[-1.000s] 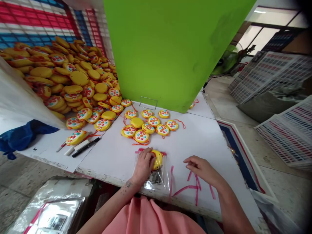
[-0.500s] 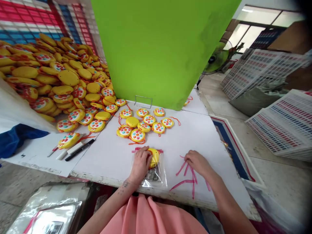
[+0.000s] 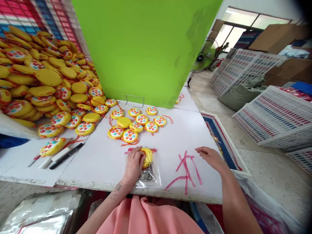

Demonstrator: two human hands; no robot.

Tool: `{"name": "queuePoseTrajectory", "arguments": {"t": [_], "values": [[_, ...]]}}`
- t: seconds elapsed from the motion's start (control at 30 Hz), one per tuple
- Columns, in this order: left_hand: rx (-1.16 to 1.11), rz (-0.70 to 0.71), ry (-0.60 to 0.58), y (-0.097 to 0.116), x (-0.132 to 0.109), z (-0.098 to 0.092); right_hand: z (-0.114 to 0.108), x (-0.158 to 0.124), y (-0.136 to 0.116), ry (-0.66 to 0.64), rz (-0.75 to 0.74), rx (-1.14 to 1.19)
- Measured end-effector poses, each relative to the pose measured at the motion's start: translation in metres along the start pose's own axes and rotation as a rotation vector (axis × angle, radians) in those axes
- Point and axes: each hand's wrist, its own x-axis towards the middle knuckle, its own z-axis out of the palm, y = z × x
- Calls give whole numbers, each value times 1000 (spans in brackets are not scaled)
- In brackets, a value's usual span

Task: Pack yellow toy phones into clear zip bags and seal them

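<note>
Bagged toy [image 3: 147, 157] under left hand [image 3: 133, 164]; loose toys [image 3: 133, 125] just behind.

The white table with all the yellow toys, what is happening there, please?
A person sits at the white table. The left hand presses a yellow toy inside a clear plastic bag. The right hand rests on the table beside loose pink strips. Further back lies a small group of toys, and a big heap at the left.
</note>
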Motion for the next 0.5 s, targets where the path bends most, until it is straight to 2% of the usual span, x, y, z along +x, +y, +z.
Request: {"name": "queuePoseTrajectory", "arguments": {"t": [0.13, 0.23, 0.3, 0.4, 0.5], "values": [[-6, 0, -9, -1, 0, 0, 8, -16, -12, -27, 0, -26], [-3, 3, -3, -2, 0, 0, 31, -35, -23, -31, -54, -130], [-1, 8, -2, -2, 1, 0, 51, -51, -24, -23, -10, -237], [-6, 12, -2, -3, 2, 0, 81, -76, -18, 46, 69, -347], [-15, 15, -4, -3, 3, 0, 104, -91, -18, 172, 2, -428]]}}
